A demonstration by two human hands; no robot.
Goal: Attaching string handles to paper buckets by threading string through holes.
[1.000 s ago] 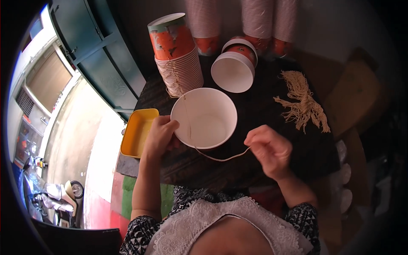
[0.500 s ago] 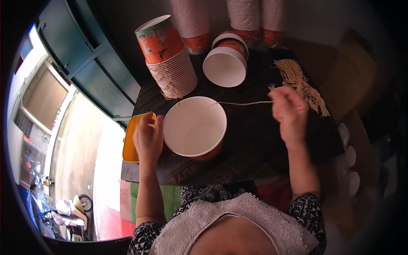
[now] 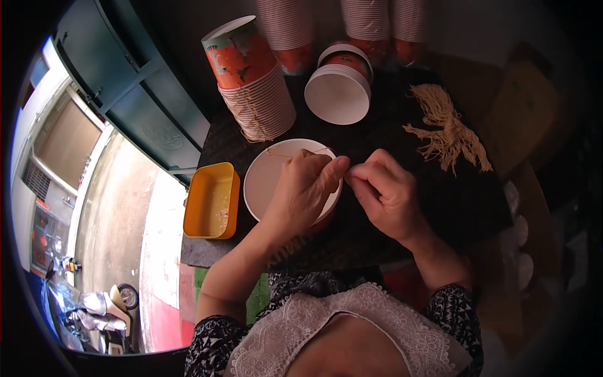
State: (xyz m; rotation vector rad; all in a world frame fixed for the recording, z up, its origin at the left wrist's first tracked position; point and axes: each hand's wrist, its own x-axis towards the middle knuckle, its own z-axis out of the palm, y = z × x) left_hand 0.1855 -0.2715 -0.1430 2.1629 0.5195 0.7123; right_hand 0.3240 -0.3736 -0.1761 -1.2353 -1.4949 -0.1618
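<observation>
A paper bucket (image 3: 256, 185), white inside, stands upright on the dark table in front of me. Over its mouth reaches my left hand (image 3: 303, 188), closed in a pinch. My right hand (image 3: 386, 196) is closed too, just right of the rim, its fingertips meeting those of the left. A thin beige string (image 3: 276, 154) runs from the bucket's far rim to my left hand and shows again beyond the knuckles. Where the fingertips meet, the string is too small to make out. A loose bundle of the same strings (image 3: 449, 129) lies at the right.
An open yellow plastic box (image 3: 195, 204) with small bits inside sits left of the bucket. Behind stand a stack of orange-patterned paper buckets (image 3: 257, 107), strings hanging on its side, and several taller stacks (image 3: 286, 28). Nested buckets (image 3: 339, 94) lie tipped over. The table (image 3: 377, 257) has a curved edge.
My left hand has left the yellow box and come over the bucket. My right hand has brought the string's end back left from near the bundle, and both hands now meet.
</observation>
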